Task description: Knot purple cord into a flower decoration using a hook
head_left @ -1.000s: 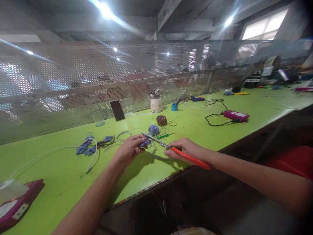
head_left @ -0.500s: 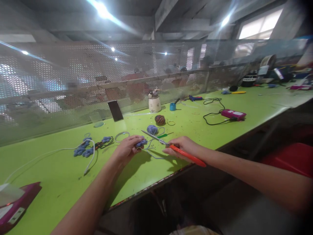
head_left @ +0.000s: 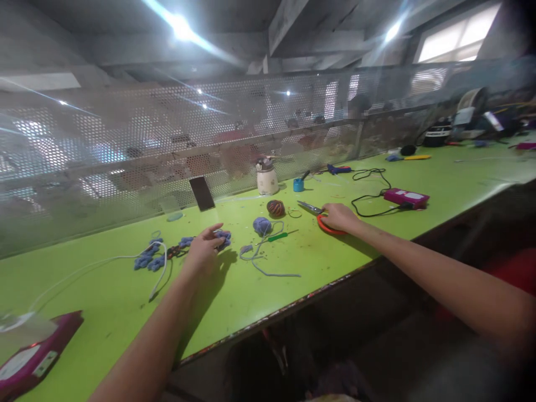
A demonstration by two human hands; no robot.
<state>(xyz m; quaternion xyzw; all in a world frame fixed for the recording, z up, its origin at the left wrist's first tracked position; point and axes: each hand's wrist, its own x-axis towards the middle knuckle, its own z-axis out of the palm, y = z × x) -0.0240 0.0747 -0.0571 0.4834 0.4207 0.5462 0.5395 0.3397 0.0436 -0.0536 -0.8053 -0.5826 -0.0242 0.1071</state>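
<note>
My left hand (head_left: 203, 248) is closed on a small blue crocheted piece (head_left: 225, 239), its index finger stretched out above. Behind that hand lie more blue crocheted pieces (head_left: 146, 259) by a dark twisted cord (head_left: 178, 250). My right hand (head_left: 340, 215) grips scissors (head_left: 310, 207) by the orange handles, low over the table, blades pointing to the far left. Between my hands are a ball of blue yarn (head_left: 262, 225), a green-handled crochet hook (head_left: 278, 237), and a loose blue-grey strand (head_left: 272, 274) with a small blue clump (head_left: 246, 249) at one end.
A multicoloured yarn ball (head_left: 276, 208), a phone (head_left: 201, 194), a cream bottle (head_left: 268, 180) and a blue pot (head_left: 298, 185) stand farther back. Magenta power strips (head_left: 406, 197) and a white cable (head_left: 163, 268) lie on the green table (head_left: 125, 335). A perforated screen (head_left: 234, 128) runs behind.
My right hand has moved right and away with the scissors, lowering them toward the table. My left hand has shifted left with the crocheted piece; the loose strand now lies apart from it.
</note>
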